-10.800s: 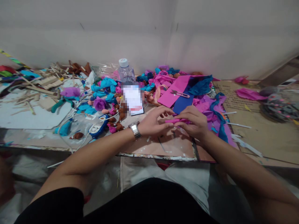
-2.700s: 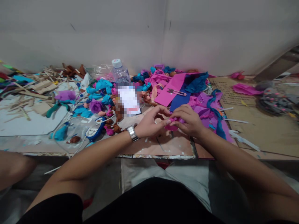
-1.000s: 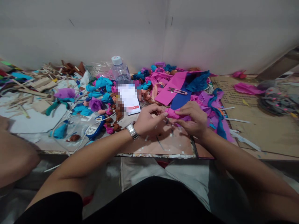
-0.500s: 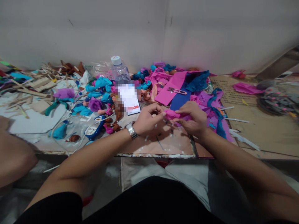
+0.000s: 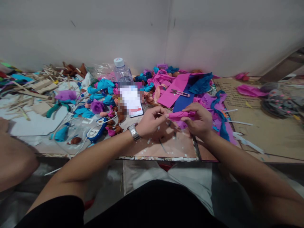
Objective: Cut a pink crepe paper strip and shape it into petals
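A crumpled strip of pink crepe paper [image 5: 177,116] is stretched between my two hands above the front of the bench. My left hand [image 5: 152,120], with a metal watch [image 5: 133,131] on its wrist, pinches the strip's left end. At the other end, the thumb and fingers of my right hand [image 5: 199,121] are closed on the paper. Just behind lie a flat pink sheet [image 5: 167,95], a dark blue sheet [image 5: 181,104] and thread snips [image 5: 180,93] resting on top of them. Purple and teal paper scraps [image 5: 223,117] lie beside my right hand.
A lit phone [image 5: 133,101] leans near a clear bottle [image 5: 123,73]. Paper flowers [image 5: 97,106], wood sticks [image 5: 35,85] and green-handled pliers [image 5: 55,108] cover the left side. Cardboard [image 5: 263,126] lies at right. Another person's arm [image 5: 16,158] reaches in at far left.
The pink paper now looks longer and thinner between my hands. My right hand has shifted slightly right and its fingers have moved along the paper; my left hand has barely moved.
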`<state>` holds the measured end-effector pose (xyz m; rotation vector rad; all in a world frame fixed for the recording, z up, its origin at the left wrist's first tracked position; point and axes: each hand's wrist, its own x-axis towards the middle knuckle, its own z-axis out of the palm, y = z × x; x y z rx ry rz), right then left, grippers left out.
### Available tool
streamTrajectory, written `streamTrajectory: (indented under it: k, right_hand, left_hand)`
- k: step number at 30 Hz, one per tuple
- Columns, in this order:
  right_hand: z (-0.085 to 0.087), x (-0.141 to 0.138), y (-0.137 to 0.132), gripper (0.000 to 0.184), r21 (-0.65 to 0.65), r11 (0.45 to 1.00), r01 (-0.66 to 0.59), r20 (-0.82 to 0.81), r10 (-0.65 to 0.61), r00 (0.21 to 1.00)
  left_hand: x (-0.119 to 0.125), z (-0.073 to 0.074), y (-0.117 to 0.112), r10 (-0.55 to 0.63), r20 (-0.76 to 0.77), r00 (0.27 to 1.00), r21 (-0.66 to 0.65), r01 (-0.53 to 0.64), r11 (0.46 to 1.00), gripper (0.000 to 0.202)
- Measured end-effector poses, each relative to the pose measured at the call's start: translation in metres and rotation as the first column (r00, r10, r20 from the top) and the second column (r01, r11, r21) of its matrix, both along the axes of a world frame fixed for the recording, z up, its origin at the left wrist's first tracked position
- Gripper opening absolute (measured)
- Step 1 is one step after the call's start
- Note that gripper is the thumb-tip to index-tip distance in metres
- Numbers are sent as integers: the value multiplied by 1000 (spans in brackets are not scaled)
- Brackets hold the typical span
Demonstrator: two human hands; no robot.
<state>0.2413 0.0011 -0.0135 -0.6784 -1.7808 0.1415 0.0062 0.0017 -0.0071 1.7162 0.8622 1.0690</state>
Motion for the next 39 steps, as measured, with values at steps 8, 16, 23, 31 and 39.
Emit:
streamTrajectory:
  k: [8, 16, 23, 31, 39]
  right_hand:
    - [5, -2, 3, 38, 79, 994, -70, 259, 48, 965]
    - [3, -3, 2, 40, 78, 992, -102, 350, 69, 934]
    - [2, -4, 2, 47, 8, 996, -93, 388, 83, 918]
    - [5, -4, -1, 34, -25, 997, -74, 314, 78, 946]
    - [6, -6, -1, 15, 14, 993, -119, 310, 108, 944]
  left_hand:
    - [-2, -3, -1, -15, -51, 999, 215, 26, 976, 27]
    - [5, -8, -9, -171, 43, 984, 80, 168, 983, 41]
    - [7, -13, -6, -226, 130, 965, 31, 224, 974, 37]
    - [4, -6, -2, -125, 188, 974, -53, 137, 989, 30]
    - [3, -5, 0, -130, 228, 965, -72, 150, 986, 29]
